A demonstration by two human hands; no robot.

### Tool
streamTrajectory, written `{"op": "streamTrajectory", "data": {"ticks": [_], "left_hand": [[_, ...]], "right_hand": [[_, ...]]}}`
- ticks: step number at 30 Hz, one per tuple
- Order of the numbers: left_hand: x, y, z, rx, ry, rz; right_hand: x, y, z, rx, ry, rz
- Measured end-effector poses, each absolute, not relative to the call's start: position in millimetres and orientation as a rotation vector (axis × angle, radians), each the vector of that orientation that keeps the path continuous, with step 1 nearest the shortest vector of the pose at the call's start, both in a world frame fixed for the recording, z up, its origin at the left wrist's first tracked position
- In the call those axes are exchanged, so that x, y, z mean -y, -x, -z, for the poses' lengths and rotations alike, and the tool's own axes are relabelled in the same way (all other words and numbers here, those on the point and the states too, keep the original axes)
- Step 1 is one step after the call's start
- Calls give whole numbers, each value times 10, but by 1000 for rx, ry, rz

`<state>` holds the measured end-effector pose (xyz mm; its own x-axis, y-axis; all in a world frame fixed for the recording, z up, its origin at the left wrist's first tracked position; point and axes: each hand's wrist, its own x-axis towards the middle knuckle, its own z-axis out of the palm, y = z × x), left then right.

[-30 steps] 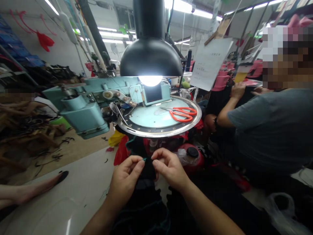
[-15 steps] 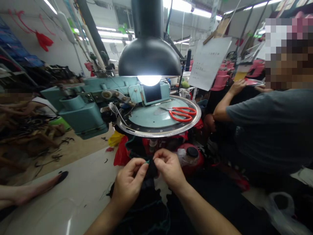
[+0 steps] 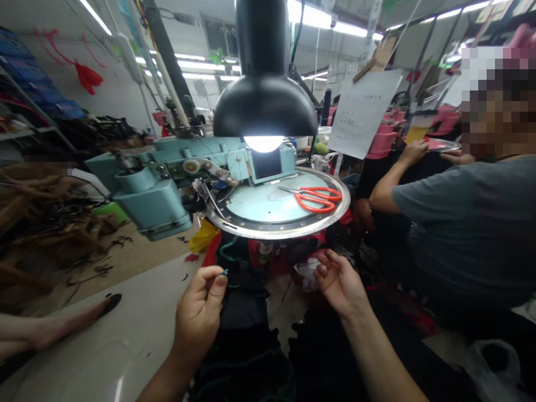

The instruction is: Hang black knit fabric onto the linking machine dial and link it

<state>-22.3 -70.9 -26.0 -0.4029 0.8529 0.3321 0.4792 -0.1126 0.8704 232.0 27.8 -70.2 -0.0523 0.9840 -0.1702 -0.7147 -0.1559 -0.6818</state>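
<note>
Low in front of the machine, my left hand (image 3: pixel 200 304) is closed in a pinch on a bit of green yarn (image 3: pixel 225 272), whose end pokes out past the fingertips. My right hand (image 3: pixel 341 282) is apart from it on the right, palm partly turned up and fingers curled in towards the thumb. A thin dark line runs by its fingertips; whether it is held there is too fine to make out. Dark fabric (image 3: pixel 245 310) with green yarn along it hangs below and between my hands. Above them is the machine's round toothed dial (image 3: pixel 251 230), with red-handled scissors (image 3: pixel 320 199) lying on top.
A black lamp (image 3: pixel 266 106) glows over the dial. The green machine head (image 3: pixel 153 206) juts out to the left. A seated person (image 3: pixel 464 206) works close on the right. Another person's foot (image 3: pixel 111 303) rests on the floor at left. A plastic bag (image 3: pixel 494 363) lies lower right.
My hands have moved apart, the left one leftward with the green yarn and the right one rightward. My right palm has turned upward. The whole view has shifted slightly.
</note>
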Motion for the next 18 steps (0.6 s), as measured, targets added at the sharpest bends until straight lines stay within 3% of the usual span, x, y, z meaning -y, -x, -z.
{"op": "streamTrajectory", "data": {"ticks": [6,13,18], "left_hand": [[669,293,356,-1671,-1406,-1454],[778,322,193,-1463,-2152,-979],[817,352,247,-1607,-2101,-1023]], "right_hand": [[-262,-2612,829,361,669,-1593],[-319,-2707,837,326,622,-1495],[-389,-2738,841,347,643,-1429]]}}
